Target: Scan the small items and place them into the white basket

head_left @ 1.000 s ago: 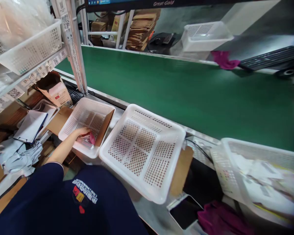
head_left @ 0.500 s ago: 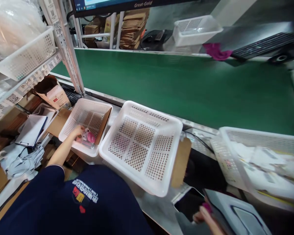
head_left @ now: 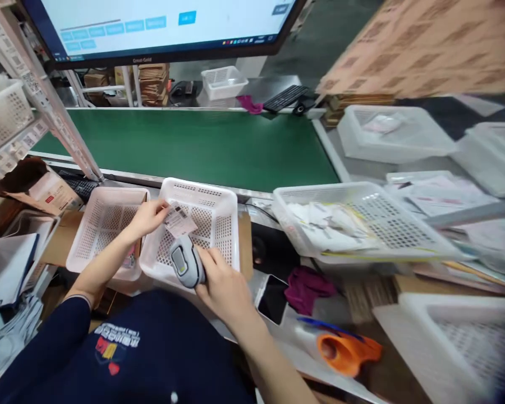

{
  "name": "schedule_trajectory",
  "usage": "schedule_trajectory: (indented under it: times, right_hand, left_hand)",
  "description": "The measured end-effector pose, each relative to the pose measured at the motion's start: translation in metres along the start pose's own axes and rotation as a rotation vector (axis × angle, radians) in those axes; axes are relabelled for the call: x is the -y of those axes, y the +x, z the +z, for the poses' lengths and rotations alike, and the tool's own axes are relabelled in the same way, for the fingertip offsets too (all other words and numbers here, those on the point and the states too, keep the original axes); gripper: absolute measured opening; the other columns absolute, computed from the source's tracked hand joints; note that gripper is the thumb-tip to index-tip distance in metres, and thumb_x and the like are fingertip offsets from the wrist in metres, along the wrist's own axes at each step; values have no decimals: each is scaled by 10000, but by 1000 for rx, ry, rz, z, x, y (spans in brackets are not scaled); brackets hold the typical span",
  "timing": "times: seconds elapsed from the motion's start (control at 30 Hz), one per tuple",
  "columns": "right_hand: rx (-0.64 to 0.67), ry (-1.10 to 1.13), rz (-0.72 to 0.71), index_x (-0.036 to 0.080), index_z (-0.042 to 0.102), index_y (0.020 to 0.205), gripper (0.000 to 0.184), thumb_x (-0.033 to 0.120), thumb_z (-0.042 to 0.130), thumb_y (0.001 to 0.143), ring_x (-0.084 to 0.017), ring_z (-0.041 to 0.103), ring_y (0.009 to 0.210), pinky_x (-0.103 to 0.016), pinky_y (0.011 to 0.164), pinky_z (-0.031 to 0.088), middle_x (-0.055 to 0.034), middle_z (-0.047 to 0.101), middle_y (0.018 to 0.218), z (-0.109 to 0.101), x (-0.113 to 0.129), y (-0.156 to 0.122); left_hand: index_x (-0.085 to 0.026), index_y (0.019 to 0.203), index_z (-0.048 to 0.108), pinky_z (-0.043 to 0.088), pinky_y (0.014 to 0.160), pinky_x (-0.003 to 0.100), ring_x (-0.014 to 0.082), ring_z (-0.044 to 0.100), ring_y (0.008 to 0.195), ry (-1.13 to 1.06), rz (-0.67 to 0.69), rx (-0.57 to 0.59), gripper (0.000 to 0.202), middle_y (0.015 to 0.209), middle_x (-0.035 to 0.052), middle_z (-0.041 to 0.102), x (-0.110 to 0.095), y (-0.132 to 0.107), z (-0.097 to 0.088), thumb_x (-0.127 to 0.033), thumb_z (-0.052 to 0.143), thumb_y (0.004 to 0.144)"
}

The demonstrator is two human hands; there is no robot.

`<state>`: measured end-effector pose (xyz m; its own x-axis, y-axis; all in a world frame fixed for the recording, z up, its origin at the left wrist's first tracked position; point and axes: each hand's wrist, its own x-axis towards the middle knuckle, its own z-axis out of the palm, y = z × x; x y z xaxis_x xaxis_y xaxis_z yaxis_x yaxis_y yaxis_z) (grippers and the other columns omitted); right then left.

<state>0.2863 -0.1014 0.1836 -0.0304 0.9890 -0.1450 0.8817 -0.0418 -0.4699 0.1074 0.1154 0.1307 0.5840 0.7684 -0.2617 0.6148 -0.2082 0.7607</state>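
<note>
Lifted out of the left-hand basket since a second ago: left hand (head_left: 147,217), pinching a labelled packet (head_left: 179,221) above the middle basket (head_left: 219,202). Newly arrived just beside: right hand (head_left: 223,286), fingers wrapped around grey scanner (head_left: 186,261).

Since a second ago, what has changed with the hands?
The left hand left the left basket and now holds up a small labelled packet over the middle basket. The right hand came in gripping a grey scanner. Baskets and green belt stayed put.
</note>
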Motion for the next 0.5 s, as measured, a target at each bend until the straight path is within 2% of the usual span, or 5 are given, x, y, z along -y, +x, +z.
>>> schedule_trajectory:
  times: [0.07, 0.2, 0.27, 0.37, 0.5]
  right_hand:
    - [-24, 24, 54, 157, 566, 1472, 700, 125, 527, 774, -291, 723, 932, -369, 703, 586, -138, 663, 1225, 5, -12, -15]
    - [-135, 196, 165, 188, 634, 1339, 538, 198, 514, 814, -284, 739, 991, -367, 758, 607, -119, 684, 1216, 23, -46, -58]
    - [-158, 287, 219, 192, 667, 1238, 415, 260, 540, 849, -284, 741, 1019, -369, 808, 618, -115, 697, 1168, 31, -59, -74]
    - [-189, 377, 297, 195, 694, 1146, 336, 367, 600, 873, -301, 742, 1007, -398, 845, 622, -117, 716, 1116, 40, -71, -89]
    - [-211, 416, 363, 193, 711, 1140, 393, 466, 653, 864, -343, 735, 1028, -461, 872, 612, -135, 719, 1152, 44, -77, -95]
  left_hand:
    - [-163, 1217, 754, 549, 1077, 397, 290, 735, 1130, 34, -36, -33, 289, 1198, 112, 794, 14, 9, 13, -298, 624, 996]
    - [-112, 1452, 585, 365, 1288, 473, 378, 394, 1591, 22, -359, -342, 558, 1609, 242, 535, 67, 17, 32, -309, 728, 950]
    - [-69, 1339, 631, 451, 1207, 457, 394, 496, 1512, -28, -522, -356, 464, 1497, 286, 619, 91, 13, 39, -286, 732, 942]
    - [-108, 968, 718, 578, 956, 398, 335, 739, 1087, -68, -556, -315, 121, 1055, 195, 797, 111, -2, 38, -218, 705, 920]
    - [-162, 800, 670, 566, 867, 366, 261, 709, 910, -52, -470, -487, 225, 842, 106, 757, 113, -23, -13, -196, 543, 983]
